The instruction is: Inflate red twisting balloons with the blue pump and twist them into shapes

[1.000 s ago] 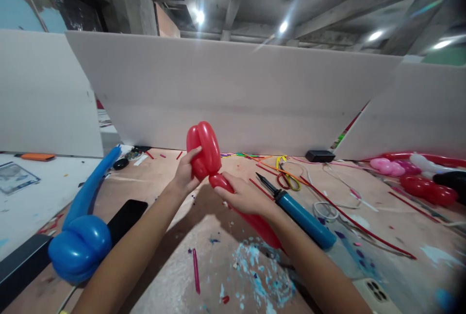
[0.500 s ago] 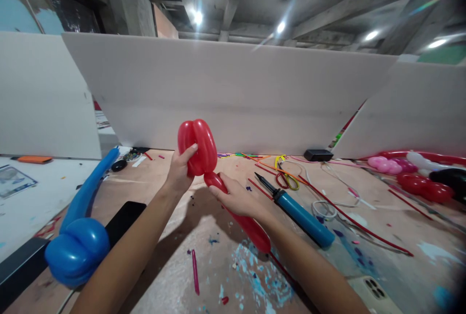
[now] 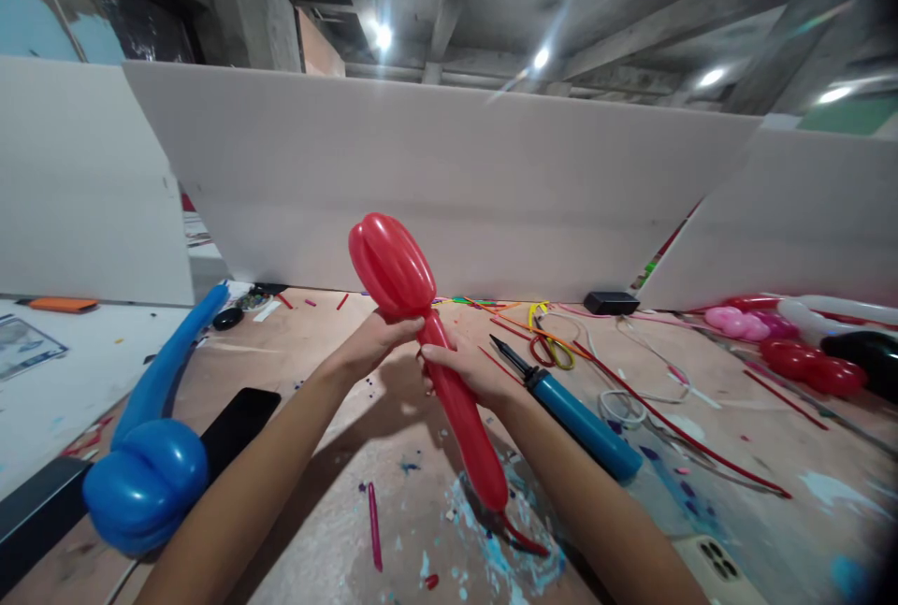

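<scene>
A red modelling balloon (image 3: pixel 471 437) is held up over the middle of the table, with folded loops bunched at its upper end and a long straight stem below. My left hand (image 3: pixel 375 340) grips it at the twisted neck just under the loops, thumb laid across. Right below, my right hand (image 3: pixel 467 367) is wrapped round the top of the stem. The stem slants down to the right and ends in a thin uninflated tail near the tabletop. Some fingers of both hands are hidden behind the balloon.
A blue twisted balloon (image 3: pixel 146 483) lies at left beside a black phone (image 3: pixel 242 423). A blue hand pump (image 3: pixel 582 423) rests right of my right hand, among uninflated balloons and a white cable (image 3: pixel 624 406). Finished balloons (image 3: pixel 810 367) lie far right. A white panel (image 3: pixel 491 184) stands behind.
The loops have turned and tilted upright to the left. My left hand has slid from the loops down to the neck, and the stem's tail end has swung left, out from behind my right forearm.
</scene>
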Available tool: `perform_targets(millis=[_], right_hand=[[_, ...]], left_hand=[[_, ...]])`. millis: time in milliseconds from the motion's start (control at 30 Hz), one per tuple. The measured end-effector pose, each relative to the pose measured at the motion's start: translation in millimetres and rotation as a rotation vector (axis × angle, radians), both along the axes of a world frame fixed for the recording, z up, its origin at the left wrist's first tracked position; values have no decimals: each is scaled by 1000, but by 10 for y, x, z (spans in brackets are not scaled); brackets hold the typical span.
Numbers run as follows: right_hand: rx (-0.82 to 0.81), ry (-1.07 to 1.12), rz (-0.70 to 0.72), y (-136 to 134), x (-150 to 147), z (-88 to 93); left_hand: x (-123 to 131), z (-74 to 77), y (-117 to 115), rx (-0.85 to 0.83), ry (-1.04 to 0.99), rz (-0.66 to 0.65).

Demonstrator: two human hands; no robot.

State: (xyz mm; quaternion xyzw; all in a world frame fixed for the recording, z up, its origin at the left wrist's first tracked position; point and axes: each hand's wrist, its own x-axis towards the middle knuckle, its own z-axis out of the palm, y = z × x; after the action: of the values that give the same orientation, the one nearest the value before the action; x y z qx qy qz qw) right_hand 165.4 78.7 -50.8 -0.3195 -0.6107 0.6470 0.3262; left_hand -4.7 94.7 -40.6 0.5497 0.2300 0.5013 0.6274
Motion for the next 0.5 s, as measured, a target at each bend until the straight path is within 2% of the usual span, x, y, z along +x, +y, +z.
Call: perform_targets(millis=[67,167,200,233,367,433,500], right_hand=[[-131,83,80,10,11,-16],[-225,90,118,32,25,-53],[-270,89,142,42,27,-71],[-329,104,180,51,26,-94],[-557,330,405,78,1,-211],[-607,414,466,78,-9,-260],[-628,405,510,65,-12,-285]], left_hand=[[30,-2,-7,31,-51,79],[31,22,-8,65,-207,241],[25,27,-11,54,-248,255],[22,27,-16,26,-272,233],[68,-34,-69,-150,-201,-48],[115,-65,-97,-162,-168,-68],[148,-72,-111,-125,-177,-16]])
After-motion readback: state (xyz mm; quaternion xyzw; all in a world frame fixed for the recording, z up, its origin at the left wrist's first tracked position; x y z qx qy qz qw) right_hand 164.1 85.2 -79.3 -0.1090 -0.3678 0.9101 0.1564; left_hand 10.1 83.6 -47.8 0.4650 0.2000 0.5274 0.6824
